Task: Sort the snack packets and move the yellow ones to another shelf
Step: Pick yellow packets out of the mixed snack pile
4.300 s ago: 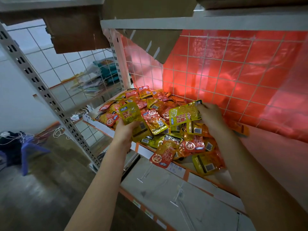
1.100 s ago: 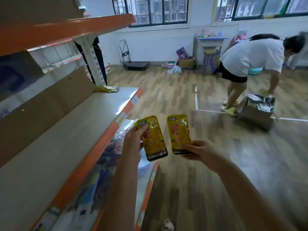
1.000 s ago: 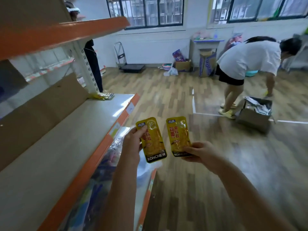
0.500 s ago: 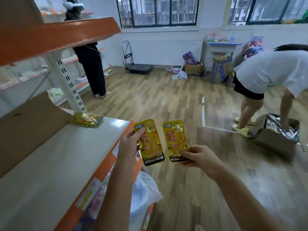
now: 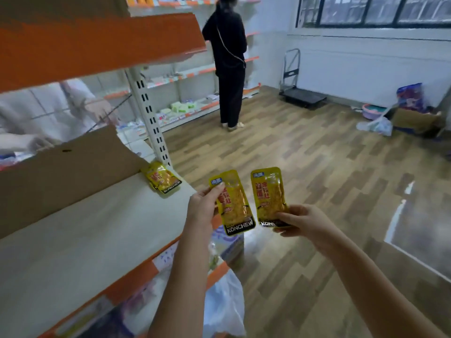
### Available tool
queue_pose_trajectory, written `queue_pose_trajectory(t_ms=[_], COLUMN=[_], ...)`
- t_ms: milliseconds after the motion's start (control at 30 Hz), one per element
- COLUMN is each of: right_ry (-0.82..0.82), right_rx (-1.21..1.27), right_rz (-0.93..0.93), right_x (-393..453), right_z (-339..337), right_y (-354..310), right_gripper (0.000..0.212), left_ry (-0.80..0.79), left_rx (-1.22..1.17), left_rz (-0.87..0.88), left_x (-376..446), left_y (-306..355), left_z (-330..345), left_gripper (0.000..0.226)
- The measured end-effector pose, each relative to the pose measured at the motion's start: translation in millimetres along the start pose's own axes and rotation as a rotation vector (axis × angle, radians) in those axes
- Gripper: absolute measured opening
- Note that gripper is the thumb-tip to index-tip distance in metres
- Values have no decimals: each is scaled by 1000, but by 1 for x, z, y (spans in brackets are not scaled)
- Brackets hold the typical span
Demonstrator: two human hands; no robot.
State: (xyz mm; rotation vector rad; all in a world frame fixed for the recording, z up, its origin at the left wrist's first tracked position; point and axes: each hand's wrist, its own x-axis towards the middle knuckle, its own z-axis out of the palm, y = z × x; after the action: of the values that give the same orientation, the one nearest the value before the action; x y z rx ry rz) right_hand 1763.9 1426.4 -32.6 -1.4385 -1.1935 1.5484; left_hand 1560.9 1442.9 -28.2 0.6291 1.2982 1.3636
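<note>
- One yellow packet [image 5: 235, 203] is pinched upright by the left hand [image 5: 203, 209], just right of the shelf [image 5: 80, 240].
- A second packet [image 5: 268, 195] is gripped at its bottom by the right hand [image 5: 302, 223].
- More yellow packets [image 5: 162, 178] are seen lying at the shelf's far end.

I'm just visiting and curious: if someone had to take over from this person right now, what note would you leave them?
Left hand pinches one yellow packet by its edge; right hand pinches a second yellow packet at its bottom. Both are held upright beside the shelf, not yet set down.
Done: a small pile of yellow packets already lies at the shelf's far end.
Left: lay these two with that pile, then fetch more.
</note>
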Motion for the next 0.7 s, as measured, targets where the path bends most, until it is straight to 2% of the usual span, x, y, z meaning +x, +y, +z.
queue_pose_trajectory(t_ms=[233, 367, 700], right_ry=[-180, -270, -485], right_rx=[-62, -86, -128], right_rz=[-3, 3, 34], right_x=[81, 122, 169], right_z=[16, 42, 104], right_y=[-19, -32, -44], right_gripper=[11, 10, 13], left_ry=[214, 299, 390], left_rx=[52, 57, 65], left_rz=[33, 11, -32], left_x=[46, 79, 119], left_y=[7, 16, 40], left_z=[-13, -39, -98], left_gripper=[14, 10, 23])
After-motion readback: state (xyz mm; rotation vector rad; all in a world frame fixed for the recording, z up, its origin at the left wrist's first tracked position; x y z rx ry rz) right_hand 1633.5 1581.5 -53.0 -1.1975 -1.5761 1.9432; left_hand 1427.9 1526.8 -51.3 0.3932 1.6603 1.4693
